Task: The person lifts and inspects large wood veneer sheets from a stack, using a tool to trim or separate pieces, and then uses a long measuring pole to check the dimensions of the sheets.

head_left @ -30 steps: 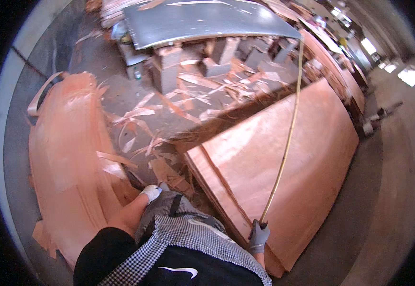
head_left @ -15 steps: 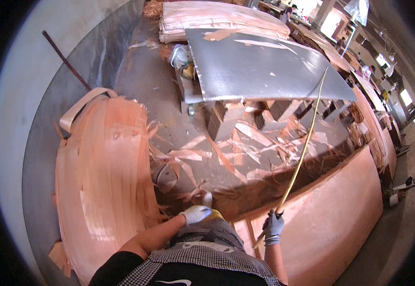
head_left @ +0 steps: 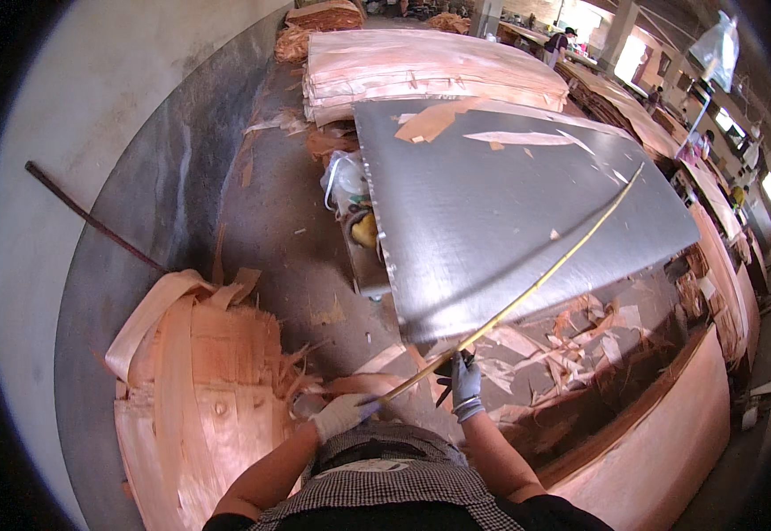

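A long, thin yellowish stick [head_left: 540, 281] slants from my waist up over a dark, smooth sheet-topped table [head_left: 492, 212], bending slightly toward its far tip. My left hand [head_left: 346, 415], in a whitish knit glove, closes on the stick's near end. Farther up the stick is my right hand [head_left: 466, 382], in a grey glove with dark fingertips, gripping it from below. The stick's far part hangs over the table top and casts a shadow there. Torn pieces of wood veneer [head_left: 439, 120] lie on the table's far edge.
At my left stands a stack of reddish veneer sheets [head_left: 226, 398]; another stack [head_left: 430, 66] is behind the table. A large veneer panel [head_left: 651, 434] lies at my right. Veneer scraps [head_left: 571, 341] litter the floor. A dark rod [head_left: 93, 221] leans on the wall. People work far off.
My right hand has swung the stick leftward in front of me, and my left hand has come onto its near end. My view has shifted closer to the dark table.
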Action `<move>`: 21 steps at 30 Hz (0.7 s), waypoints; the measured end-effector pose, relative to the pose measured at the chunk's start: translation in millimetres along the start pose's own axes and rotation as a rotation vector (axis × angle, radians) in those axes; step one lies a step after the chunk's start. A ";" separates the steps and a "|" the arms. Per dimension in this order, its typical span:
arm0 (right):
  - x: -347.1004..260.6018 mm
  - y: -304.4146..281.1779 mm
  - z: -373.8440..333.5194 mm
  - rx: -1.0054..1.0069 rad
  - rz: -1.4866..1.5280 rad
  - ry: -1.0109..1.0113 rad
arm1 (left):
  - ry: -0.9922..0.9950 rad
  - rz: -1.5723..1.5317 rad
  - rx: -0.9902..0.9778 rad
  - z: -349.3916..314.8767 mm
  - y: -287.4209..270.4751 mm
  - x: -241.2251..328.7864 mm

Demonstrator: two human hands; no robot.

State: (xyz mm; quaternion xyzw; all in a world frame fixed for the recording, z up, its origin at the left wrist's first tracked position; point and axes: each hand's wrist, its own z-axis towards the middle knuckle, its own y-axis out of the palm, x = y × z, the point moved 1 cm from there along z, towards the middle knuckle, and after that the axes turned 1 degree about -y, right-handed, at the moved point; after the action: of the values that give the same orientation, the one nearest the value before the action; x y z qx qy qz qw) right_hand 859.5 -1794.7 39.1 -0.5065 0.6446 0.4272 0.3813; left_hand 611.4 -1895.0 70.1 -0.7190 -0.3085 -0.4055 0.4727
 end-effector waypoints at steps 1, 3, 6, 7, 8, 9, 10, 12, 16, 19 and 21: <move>-5.9 13.0 28.9 0.046 -0.034 0.044 | 0.050 0.030 0.061 4.2 -20.9 -6.1; -10.4 46.3 77.5 0.073 0.032 0.054 | -0.075 0.127 0.058 26.9 -59.1 -21.6; -16.5 105.4 141.4 0.093 0.077 0.021 | -0.197 0.158 0.017 77.5 -126.6 -46.3; -22.7 125.3 162.5 0.089 0.037 -0.007 | -0.222 0.153 0.002 98.5 -152.2 -53.9; -31.0 148.0 186.8 0.074 0.036 -0.049 | -0.136 0.180 0.060 119.8 -179.8 -59.8; -39.6 172.1 211.0 0.070 0.038 -0.088 | -0.048 0.208 0.107 141.3 -209.8 -65.7; -51.4 193.9 234.3 0.077 0.008 -0.079 | 0.029 0.241 0.130 162.5 -240.0 -68.5; -72.9 237.5 281.2 0.060 -0.011 -0.124 | 0.007 0.201 0.082 202.8 -307.6 -76.8; -112.0 285.2 376.8 0.040 -0.195 -0.293 | -0.084 0.149 0.056 267.5 -424.8 -78.8; -130.1 296.1 459.5 0.406 -0.695 -0.211 | -0.028 0.170 0.050 315.2 -500.9 -80.6; -136.5 300.5 512.8 0.487 -0.835 -0.232 | -0.295 -0.038 0.003 335.9 -541.9 -92.3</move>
State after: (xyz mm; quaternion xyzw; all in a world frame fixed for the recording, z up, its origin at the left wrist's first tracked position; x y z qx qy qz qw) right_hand 622.2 -1232.9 38.2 -0.5669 0.4211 0.1286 0.6963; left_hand 216.8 -1391.6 146.8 -0.7642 -0.3887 -0.3039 0.4155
